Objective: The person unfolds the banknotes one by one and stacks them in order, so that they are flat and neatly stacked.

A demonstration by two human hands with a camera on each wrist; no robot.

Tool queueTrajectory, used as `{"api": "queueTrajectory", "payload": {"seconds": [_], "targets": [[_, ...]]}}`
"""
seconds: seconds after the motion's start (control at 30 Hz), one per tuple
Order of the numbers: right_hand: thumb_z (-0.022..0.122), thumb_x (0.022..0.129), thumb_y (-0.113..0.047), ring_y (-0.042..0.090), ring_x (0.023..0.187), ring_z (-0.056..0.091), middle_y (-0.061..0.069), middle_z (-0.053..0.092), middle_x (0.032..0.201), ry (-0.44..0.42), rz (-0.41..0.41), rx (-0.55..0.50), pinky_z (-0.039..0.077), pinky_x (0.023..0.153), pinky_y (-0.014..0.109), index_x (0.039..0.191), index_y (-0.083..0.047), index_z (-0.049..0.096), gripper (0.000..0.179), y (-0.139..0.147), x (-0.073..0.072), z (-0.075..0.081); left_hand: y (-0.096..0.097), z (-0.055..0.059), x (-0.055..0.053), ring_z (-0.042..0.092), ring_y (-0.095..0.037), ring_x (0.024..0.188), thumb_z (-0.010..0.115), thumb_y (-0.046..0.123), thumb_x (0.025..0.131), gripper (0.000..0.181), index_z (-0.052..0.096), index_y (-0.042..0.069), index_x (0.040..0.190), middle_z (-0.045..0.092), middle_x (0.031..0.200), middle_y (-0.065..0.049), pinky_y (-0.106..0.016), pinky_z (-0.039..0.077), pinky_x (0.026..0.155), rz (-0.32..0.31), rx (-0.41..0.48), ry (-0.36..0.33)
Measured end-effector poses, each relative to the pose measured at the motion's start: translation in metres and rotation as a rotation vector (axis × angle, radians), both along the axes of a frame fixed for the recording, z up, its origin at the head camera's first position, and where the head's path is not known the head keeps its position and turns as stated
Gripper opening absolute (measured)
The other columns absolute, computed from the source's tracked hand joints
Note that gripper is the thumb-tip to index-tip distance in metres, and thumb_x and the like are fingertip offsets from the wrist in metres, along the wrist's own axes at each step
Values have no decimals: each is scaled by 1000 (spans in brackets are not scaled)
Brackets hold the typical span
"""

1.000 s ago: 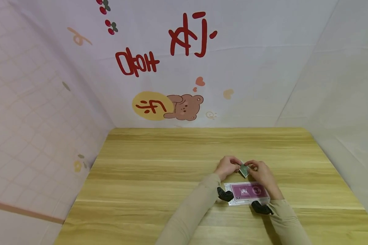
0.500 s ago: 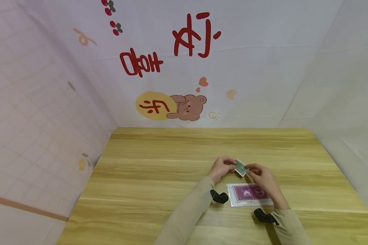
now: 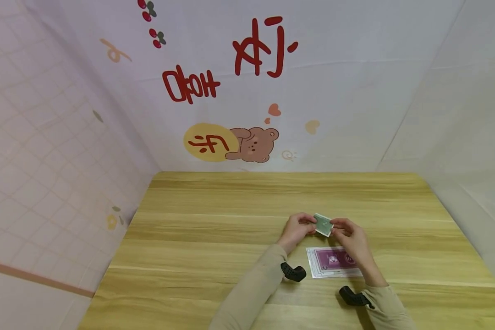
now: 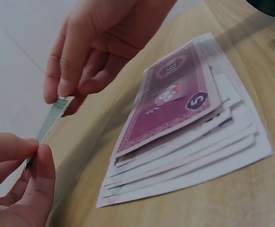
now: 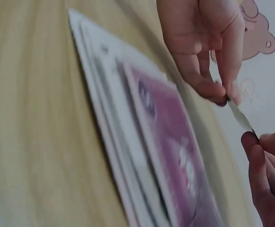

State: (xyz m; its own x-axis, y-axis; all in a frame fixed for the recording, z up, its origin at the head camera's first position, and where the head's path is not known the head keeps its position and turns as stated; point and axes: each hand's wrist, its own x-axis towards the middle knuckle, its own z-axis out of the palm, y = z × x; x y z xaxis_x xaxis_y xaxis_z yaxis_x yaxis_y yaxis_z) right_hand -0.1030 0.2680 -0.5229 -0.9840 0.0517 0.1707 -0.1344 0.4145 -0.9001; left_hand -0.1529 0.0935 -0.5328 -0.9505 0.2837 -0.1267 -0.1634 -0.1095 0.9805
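A small green folded piece of play money (image 3: 323,224) is stretched between my two hands, above the table. My left hand (image 3: 295,230) pinches its left edge between thumb and fingers. On the other side my right hand (image 3: 353,238) pinches the right edge the same way. In the left wrist view the green note (image 4: 52,118) shows nearly edge-on, with fingertips at both ends. Close below the hands lies a stack of play banknotes (image 4: 175,146), a purple note marked 5 on top of white-edged ones. The right forearm hides the stack's right end in the head view.
The wooden table (image 3: 214,238) stretches left and back to a white cloth wall (image 3: 338,91) printed with a bear and red characters. Black wrist devices (image 3: 293,272) sit on both sleeves.
Both hands have shifted slightly apart, and the green note has turned from a steep diamond to a flatter, wider face toward the head camera. The purple-topped stack stays on the table.
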Motion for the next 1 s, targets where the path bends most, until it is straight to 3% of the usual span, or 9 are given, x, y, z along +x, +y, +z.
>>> {"api": "queueTrajectory", "payload": {"seconds": [0.2,0.4,0.47,0.67,0.83,0.93,1.0], "targets": [[62,87,11,4,84,63,30,63,105,48,-13,-72,53,69,18,109,10,61,23,-9,0,8,-5,6,6,64,-16,72,67,-13,80,17,66,-7,96,65,86,-12,-30,56,71,-10,-105,95],[61,83,17,6,78,63,30,64,97,122,-17,-88,50,66,13,106,11,61,24,-20,1,16,-10,16,14,63,-18,95,74,7,82,18,71,9,100,65,107,-6,-24,49,81,-24,-407,276],[61,82,18,6,77,62,30,64,96,136,-15,-83,50,65,13,105,12,60,24,-23,2,18,-10,20,16,61,-20,97,75,7,81,19,71,9,100,62,107,-8,-24,48,82,-28,-449,340],[62,84,17,5,79,62,29,64,97,129,-11,-71,50,66,13,108,11,55,25,-32,4,20,-8,30,20,60,-18,88,76,0,80,20,66,-1,98,57,97,-10,-21,52,78,-52,-421,480],[60,84,19,12,79,64,31,64,96,123,8,-77,51,66,14,109,13,54,27,-40,9,33,-8,34,22,63,-18,86,77,-1,79,24,64,-3,100,57,98,-12,-17,52,74,-61,-427,494],[62,83,19,11,79,64,30,65,95,129,19,-65,52,67,15,108,12,55,26,-40,9,33,-9,35,22,65,-19,86,76,-3,79,26,63,-3,102,60,100,-13,-16,52,73,-74,-418,490],[63,83,17,8,79,64,27,66,95,143,26,-58,52,67,15,107,10,56,26,-37,6,24,-10,36,23,66,-18,86,74,-5,80,27,62,-2,103,62,100,-12,-16,52,73,-85,-410,482]]}}
